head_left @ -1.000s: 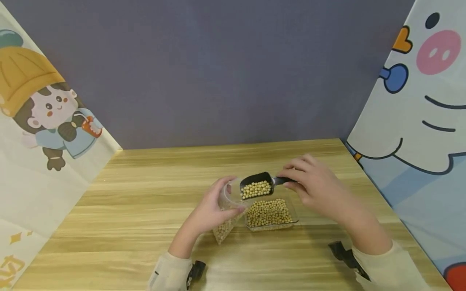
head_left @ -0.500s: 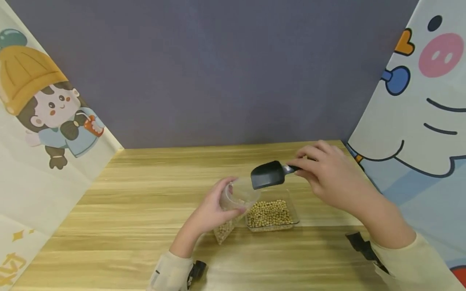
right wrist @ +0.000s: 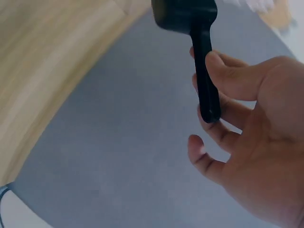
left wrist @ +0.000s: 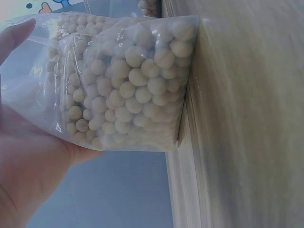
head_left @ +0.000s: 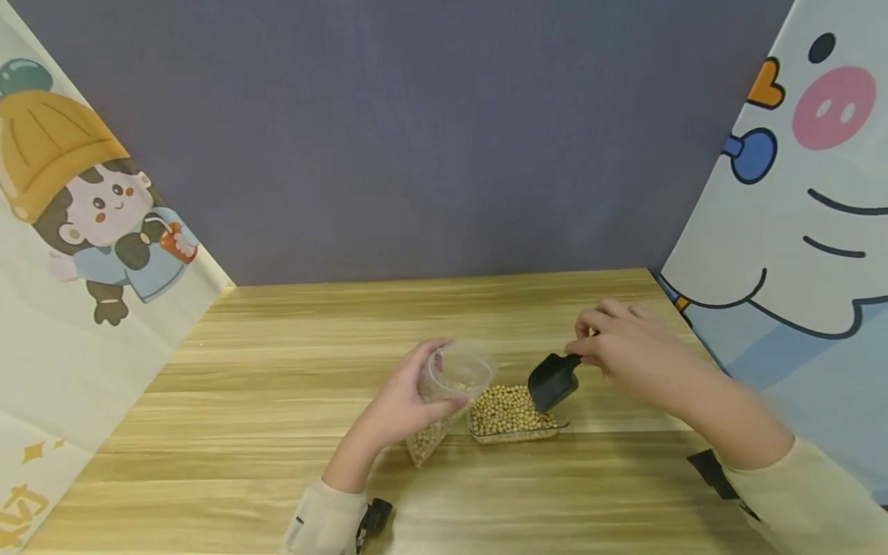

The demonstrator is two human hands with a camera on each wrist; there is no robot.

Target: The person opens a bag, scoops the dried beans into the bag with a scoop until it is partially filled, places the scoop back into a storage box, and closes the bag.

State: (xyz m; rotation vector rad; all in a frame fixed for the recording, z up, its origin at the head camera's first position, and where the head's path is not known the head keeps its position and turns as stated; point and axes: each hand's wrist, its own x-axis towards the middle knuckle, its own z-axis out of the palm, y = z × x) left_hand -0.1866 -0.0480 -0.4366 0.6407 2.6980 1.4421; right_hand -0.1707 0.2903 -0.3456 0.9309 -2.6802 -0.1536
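My left hand (head_left: 401, 406) grips the upper part of a clear plastic bag (left wrist: 128, 85), fingers on one side and thumb on the other. The bag stands on the wooden table with pale soybeans (left wrist: 121, 97) inside, its round mouth facing up. Between thumb and fingers, my right hand (head_left: 634, 356) pinches the handle of a black scoop (head_left: 553, 383). The scoop tilts down, its tip at the soybeans (head_left: 505, 408) in a clear rectangular container (head_left: 516, 438). That container sits just right of the bag. In the right wrist view the scoop's front end is cut off.
The wood-grain table (head_left: 291, 331) meets a grey back panel (head_left: 430, 139). Printed cartoon panels flank it, one on the left (head_left: 48, 331) and one on the right (head_left: 825, 285). A black strap device (head_left: 375, 518) is on the left wrist.
The scoop, full of soybeans a second ago, tipped over the bag's mouth and showed its underside. My right hand has since moved it right and down to the container. The left hand stays put.
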